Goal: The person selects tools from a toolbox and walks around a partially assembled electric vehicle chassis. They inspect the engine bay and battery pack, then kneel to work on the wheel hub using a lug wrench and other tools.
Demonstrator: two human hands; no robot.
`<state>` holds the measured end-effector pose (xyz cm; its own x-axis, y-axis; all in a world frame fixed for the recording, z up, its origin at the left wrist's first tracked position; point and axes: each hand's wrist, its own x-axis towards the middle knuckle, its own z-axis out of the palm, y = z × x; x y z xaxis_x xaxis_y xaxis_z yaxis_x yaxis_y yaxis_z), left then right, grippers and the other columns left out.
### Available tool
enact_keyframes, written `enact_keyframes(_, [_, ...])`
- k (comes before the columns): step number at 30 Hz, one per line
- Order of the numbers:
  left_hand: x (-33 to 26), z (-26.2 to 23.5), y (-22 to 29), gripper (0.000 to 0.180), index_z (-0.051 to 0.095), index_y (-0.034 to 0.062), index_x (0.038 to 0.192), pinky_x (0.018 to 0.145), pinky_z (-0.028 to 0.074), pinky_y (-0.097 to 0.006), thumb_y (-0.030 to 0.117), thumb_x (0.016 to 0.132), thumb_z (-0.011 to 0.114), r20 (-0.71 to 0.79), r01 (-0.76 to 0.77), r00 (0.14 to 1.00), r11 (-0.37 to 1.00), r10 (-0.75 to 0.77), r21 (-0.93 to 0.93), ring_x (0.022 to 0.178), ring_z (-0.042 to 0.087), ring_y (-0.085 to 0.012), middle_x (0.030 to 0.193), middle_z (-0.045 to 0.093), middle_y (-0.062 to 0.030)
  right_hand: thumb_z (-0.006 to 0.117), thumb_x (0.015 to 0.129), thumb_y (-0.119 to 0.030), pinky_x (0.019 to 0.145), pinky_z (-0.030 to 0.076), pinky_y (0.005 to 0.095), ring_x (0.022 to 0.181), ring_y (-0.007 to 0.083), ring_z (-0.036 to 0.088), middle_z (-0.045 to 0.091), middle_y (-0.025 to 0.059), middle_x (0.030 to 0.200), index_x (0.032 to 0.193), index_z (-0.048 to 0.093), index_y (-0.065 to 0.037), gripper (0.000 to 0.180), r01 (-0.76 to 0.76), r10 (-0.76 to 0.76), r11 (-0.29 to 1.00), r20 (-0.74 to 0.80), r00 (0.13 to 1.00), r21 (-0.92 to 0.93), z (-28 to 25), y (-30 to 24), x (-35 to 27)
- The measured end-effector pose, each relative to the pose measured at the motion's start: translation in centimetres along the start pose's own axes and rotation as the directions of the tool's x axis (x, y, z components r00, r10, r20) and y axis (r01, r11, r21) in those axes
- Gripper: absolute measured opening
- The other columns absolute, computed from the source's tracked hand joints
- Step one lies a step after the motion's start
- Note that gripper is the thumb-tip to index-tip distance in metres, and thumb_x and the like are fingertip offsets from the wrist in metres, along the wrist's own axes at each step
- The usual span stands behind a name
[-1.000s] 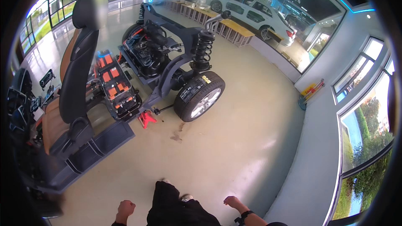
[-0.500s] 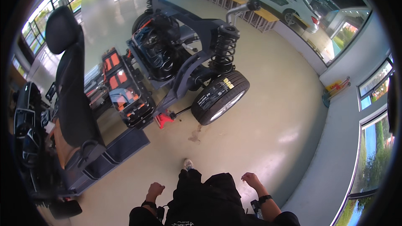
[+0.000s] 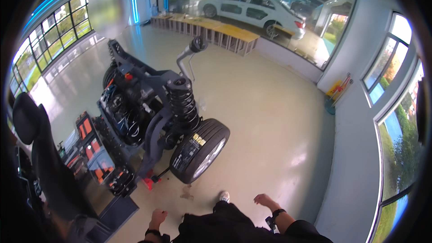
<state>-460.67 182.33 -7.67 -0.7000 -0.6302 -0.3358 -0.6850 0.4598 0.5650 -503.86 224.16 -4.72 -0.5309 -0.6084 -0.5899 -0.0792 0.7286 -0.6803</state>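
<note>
Both my hands hang at my sides and hold nothing I can see. Low in the view, my left hand (image 3: 157, 218) is loosely curled, nearest the corner of the dark frame platform (image 3: 116, 213). My right hand (image 3: 266, 201), fingers also curled in, is over the bare floor to the right. Ahead on the left stands a cutaway car chassis with a tyre (image 3: 200, 150), a black coil spring (image 3: 182, 101) and a dark axle frame (image 3: 155, 141). A red jack stand (image 3: 149, 182) sits under it. Beside it lies a battery pack (image 3: 101, 157) with orange parts.
A black car seat (image 3: 49, 166) rises at the left edge. Yellow-topped tables (image 3: 234, 31) line the far glass wall, with a white car (image 3: 252, 11) behind it. A yellow sign (image 3: 335, 88) leans at the right wall (image 3: 346, 130), which has windows.
My view has turned rightward and moved forward. The chassis, seat and tyre now sit further left and lower, with the tyre closer to me. Both hands stay loosely curled.
</note>
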Motion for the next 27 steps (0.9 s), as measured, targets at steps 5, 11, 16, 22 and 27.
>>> enact_keyframes(5, [4.1, -0.4, 8.3, 0.027, 0.064, 0.0055, 0.069, 0.064, 0.05, -0.037, 0.03, 0.074, 0.055, 0.292, 0.104, 0.95, 0.993, -0.114, 0.05, 0.06, 0.063, -0.0249, 0.059, 0.061, -0.0117, 0.055, 0.082, -0.02, 0.051, 0.047, 0.027, 0.062, 0.0127, 0.061, 0.065, 0.0049, 0.072, 0.083, 0.062, -0.005, 0.017, -0.204, 0.211, 0.975, -0.076, 0.975, 0.084, -6.3, 3.7, 3.2])
enact_keyframes(11, [6.6, -2.9, 14.7, 0.018, 0.063, 0.0044, 0.078, 0.058, 0.049, -0.035, 0.021, 0.075, 0.059, 0.11, 0.15, 0.985, 0.979, -0.135, -0.139, 0.057, 0.061, -0.0244, 0.062, 0.061, -0.0115, 0.055, 0.077, -0.017, 0.052, 0.048, 0.0275, 0.06, 0.0148, 0.061, 0.065, 0.0078, 0.07, 0.082, 0.063, 0.0, 0.02, -0.24, 0.245, 0.967, -0.053, 0.968, 0.081, -9.8, 2.8, 6.7])
enact_keyframes(16, [8.0, -1.8, 15.6, 0.018, 0.063, 0.004, 0.079, 0.058, 0.049, -0.032, 0.022, 0.076, 0.059, 0.127, 0.195, 0.976, 0.966, -0.174, -0.169, 0.058, 0.062, -0.0214, 0.062, 0.062, -0.0105, 0.054, 0.078, -0.019, 0.053, 0.047, 0.0269, 0.063, 0.0147, 0.062, 0.065, 0.0083, 0.072, 0.085, 0.062, 0.0, 0.022, -0.205, 0.211, 0.972, -0.039, 0.977, 0.118, -9.5, 1.0, 8.0])
enact_keyframes(22, [8.4, 0.7, 17.5, 0.02, 0.063, 0.0038, 0.08, 0.061, 0.049, -0.033, 0.023, 0.077, 0.058, 0.168, 0.21, 0.969, 0.959, -0.179, -0.19, 0.062, 0.063, -0.0223, 0.065, 0.063, -0.0106, 0.054, 0.078, -0.02, 0.062, 0.049, 0.0272, 0.066, 0.0161, 0.063, 0.065, 0.0097, 0.075, 0.086, 0.062, 0.001, 0.023, -0.186, 0.185, 0.983, 0.095, 0.978, 0.005, -10.1, -0.1, 8.9])
enact_keyframes(27, [7.1, 2.2, 16.6, 0.023, 0.063, 0.0038, 0.08, 0.065, 0.05, -0.034, 0.025, 0.077, 0.056, 0.214, 0.288, 0.942, 0.95, -0.258, -0.124, 0.065, 0.063, -0.0234, 0.068, 0.064, -0.0106, 0.054, 0.078, -0.017, 0.06, 0.049, 0.0275, 0.066, 0.0159, 0.063, 0.065, 0.0095, 0.075, 0.087, 0.062, 0.001, 0.022, -0.257, 0.257, 0.966, 0.089, 0.962, -0.009, -11.5, -0.4, 9.3])
